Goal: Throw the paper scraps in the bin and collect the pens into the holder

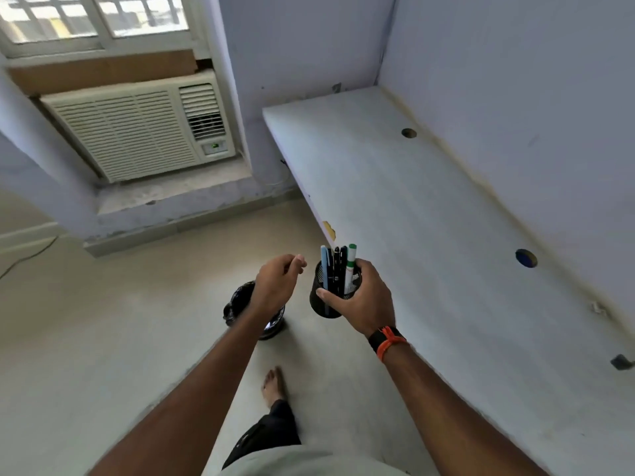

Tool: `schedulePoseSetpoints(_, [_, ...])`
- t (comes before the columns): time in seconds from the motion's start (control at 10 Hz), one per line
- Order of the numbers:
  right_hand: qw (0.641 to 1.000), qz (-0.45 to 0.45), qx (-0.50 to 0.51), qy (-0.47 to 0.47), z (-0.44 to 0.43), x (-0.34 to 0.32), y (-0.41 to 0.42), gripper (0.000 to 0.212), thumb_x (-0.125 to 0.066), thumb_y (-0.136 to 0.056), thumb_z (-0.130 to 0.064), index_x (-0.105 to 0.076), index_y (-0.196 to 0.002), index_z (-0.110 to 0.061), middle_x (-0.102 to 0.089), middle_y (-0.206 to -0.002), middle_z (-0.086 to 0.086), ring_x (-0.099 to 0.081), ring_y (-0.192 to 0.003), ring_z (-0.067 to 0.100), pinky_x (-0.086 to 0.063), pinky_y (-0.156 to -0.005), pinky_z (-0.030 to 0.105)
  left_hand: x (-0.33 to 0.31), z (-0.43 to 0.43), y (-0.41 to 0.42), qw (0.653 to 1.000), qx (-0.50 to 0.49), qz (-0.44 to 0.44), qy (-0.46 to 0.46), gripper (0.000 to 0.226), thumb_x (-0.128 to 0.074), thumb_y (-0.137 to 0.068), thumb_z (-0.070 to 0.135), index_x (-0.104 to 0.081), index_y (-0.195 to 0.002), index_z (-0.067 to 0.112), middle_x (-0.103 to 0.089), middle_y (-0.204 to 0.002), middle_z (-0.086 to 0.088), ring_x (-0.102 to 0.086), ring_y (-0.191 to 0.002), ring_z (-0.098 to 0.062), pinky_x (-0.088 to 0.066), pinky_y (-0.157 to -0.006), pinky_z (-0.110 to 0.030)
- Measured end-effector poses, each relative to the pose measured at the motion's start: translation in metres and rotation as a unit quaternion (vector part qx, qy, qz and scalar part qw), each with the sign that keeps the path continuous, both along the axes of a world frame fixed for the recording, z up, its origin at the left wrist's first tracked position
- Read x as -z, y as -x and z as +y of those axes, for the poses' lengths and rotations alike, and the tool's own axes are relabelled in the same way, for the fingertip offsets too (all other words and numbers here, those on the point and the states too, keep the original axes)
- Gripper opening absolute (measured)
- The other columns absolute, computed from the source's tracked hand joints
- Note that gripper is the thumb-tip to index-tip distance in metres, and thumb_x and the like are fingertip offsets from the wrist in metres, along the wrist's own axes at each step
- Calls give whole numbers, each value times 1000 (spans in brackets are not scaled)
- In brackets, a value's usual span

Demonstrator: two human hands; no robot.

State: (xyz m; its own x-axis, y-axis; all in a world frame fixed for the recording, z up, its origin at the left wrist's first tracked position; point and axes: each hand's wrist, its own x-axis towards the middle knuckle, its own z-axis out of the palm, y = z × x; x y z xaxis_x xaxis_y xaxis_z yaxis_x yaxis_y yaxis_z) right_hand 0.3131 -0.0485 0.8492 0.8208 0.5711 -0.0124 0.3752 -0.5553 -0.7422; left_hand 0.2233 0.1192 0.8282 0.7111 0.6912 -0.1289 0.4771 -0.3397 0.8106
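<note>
My right hand [360,300] grips a black mesh pen holder [321,304], held in the air just off the near edge of the white desk [429,218]. Several pens [338,269] stand upright in it, among them a light blue one and a green-capped marker. My left hand [278,283] hovers to the left of the holder with fingers loosely curled and nothing seen in them. Below that hand, on the floor, stands a bin with a black liner [240,307], partly hidden by my wrist. No paper scraps are visible.
The desk runs along the right wall and has two round cable holes [525,258]. A window air conditioner [137,132] sits in the wall at the left. My bare foot [273,384] stands on the tiled floor near the bin.
</note>
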Motion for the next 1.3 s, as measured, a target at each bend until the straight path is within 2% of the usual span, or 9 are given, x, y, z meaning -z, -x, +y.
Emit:
schedulePoseSetpoints(0.2, [993,36,109,7,26,10,-50,80,-82,-57,-60,-48,-121,-26,-59,-111,-12,-57,-91,7,-48,-75,21,14,49,-68,994,99,52,2,29,-46,-99,34,-72,-100,20,-72,-91,8,-65,-86,-13,-47,-73,-27])
schedulePoseSetpoints(0.3, [985,57,160,-7,31,18,-75,80,-85,-58,-55,-47,-122,-24,-58,-115,-11,-57,-94,7,-45,-75,19,20,70,-101,991,115,70,0,26,-48,-98,26,-72,-100,17,-72,-94,5,-62,-80,-13,-40,-67,-24])
schedulePoseSetpoints(0.4, [976,71,208,-2,34,29,-108,80,-85,-58,-54,-47,-122,-23,-58,-116,-8,-59,-97,11,-49,-77,23,25,80,-134,987,137,90,0,24,-49,-97,22,-72,-95,16,-73,-91,1,-63,-77,-18,-44,-66,-28])
schedulePoseSetpoints(0.5, [968,77,239,-2,42,38,-156,79,-85,-59,-53,-48,-121,-22,-58,-117,-5,-61,-100,15,-50,-79,27,32,89,-172,979,166,116,-4,24,-51,-97,28,-71,-90,17,-69,-78,-2,-63,-75,-25,-42,-64,-30])
schedulePoseSetpoints(0.7, [968,92,230,23,66,66,-271,80,-86,-59,-48,-47,-122,-18,-56,-123,-1,-61,-107,20,-50,-87,33,49,111,-244,978,153,141,-5,27,-52,-97,30,-71,-109,17,-73,-105,1,-66,-96,-19,-48,-81,-29])
schedulePoseSetpoints(0.9, [971,99,216,43,98,83,-356,85,-86,-63,-40,-43,-130,-10,-51,-128,6,-58,-113,27,-50,-91,38,54,130,-277,976,141,167,-4,24,-51,-97,27,-71,-109,21,-72,-108,6,-64,-96,-12,-46,-80,-25])
schedulePoseSetpoints(1.0, [972,98,211,36,116,90,-373,82,-86,-64,-39,-44,-129,-11,-52,-125,6,-59,-109,26,-49,-87,35,55,129,-283,981,117,157,8,23,-52,-97,27,-71,-108,22,-72,-107,7,-61,-89,-9,-44,-79,-23])
schedulePoseSetpoints(1.2, [971,127,199,42,124,100,-367,86,-86,-65,-37,-41,-134,-12,-51,-128,6,-57,-114,28,-50,-95,41,58,128,-265,980,120,159,22,23,-51,-97,27,-70,-109,23,-71,-108,9,-63,-96,-9,-46,-82,-23])
schedulePoseSetpoints(1.3, [965,149,215,36,120,100,-348,100,-85,-70,-28,-25,-148,-8,-44,-140,13,-48,-127,31,-43,-102,42,57,133,-247,983,106,151,24,23,-51,-97,27,-71,-109,23,-71,-108,9,-64,-97,-10,-47,-83,-25])
